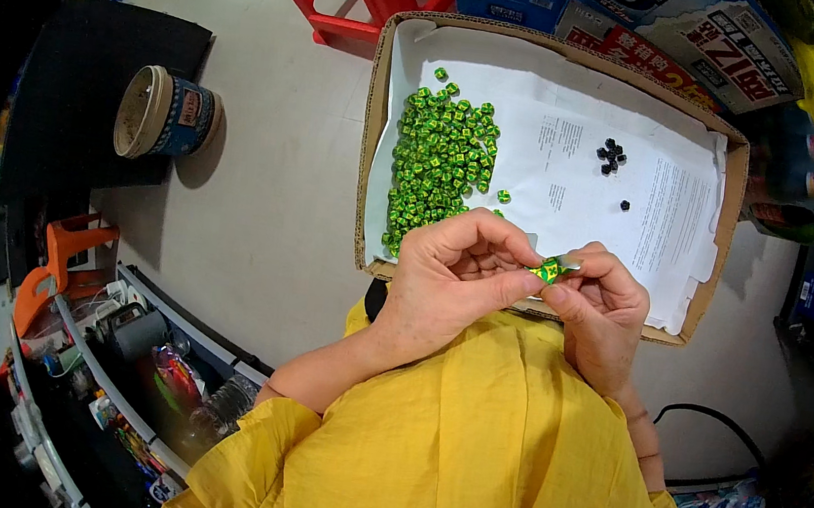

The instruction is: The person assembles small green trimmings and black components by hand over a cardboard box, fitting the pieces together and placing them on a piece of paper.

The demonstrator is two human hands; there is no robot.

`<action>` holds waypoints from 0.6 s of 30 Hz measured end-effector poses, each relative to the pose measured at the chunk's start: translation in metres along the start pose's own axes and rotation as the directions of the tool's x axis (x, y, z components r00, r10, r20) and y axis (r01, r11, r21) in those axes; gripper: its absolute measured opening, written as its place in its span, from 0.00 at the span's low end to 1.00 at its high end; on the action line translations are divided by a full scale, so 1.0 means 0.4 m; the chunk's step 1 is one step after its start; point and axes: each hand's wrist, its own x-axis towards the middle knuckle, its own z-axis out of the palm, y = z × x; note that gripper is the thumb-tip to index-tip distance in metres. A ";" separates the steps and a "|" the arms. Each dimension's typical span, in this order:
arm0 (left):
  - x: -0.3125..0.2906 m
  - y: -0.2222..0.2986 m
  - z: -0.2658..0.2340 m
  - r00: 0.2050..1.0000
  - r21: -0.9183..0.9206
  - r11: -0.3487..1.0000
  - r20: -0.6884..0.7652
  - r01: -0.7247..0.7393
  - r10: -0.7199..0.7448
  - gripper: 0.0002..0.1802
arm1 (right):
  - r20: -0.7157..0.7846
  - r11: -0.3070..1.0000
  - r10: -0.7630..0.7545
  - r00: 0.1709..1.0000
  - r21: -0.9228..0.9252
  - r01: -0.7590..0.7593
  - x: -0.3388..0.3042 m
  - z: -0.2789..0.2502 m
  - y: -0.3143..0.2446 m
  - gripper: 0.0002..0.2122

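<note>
While both hands pinch a wrapper [552, 268], green pieces [442, 154] fill the box [376, 132].

Box wall [374, 132] flanks green pieces [440, 153]; white paper [574, 172] open.

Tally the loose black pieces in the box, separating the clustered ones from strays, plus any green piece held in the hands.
Black pieces in the cluster: about 6, too small to be sure
Stray black piece: 1
Green piece held by both hands: 1
Total: about 8
</note>
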 end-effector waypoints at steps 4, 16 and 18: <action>-0.001 -0.007 0.003 1.000 -0.024 1.000 0.007 -0.011 0.011 0.09 | -0.031 0.999 -0.043 0.999 0.007 0.044 0.000 0.006 0.002 0.08; -0.020 -0.016 0.001 0.989 0.187 0.973 0.092 -0.135 0.120 0.09 | -0.082 0.999 -0.041 0.996 -0.026 0.039 -0.006 0.005 0.000 0.03; -0.018 -0.010 0.003 0.988 0.215 0.968 0.100 -0.133 0.114 0.10 | -0.096 0.999 -0.030 0.995 -0.033 0.027 -0.005 0.006 -0.003 0.03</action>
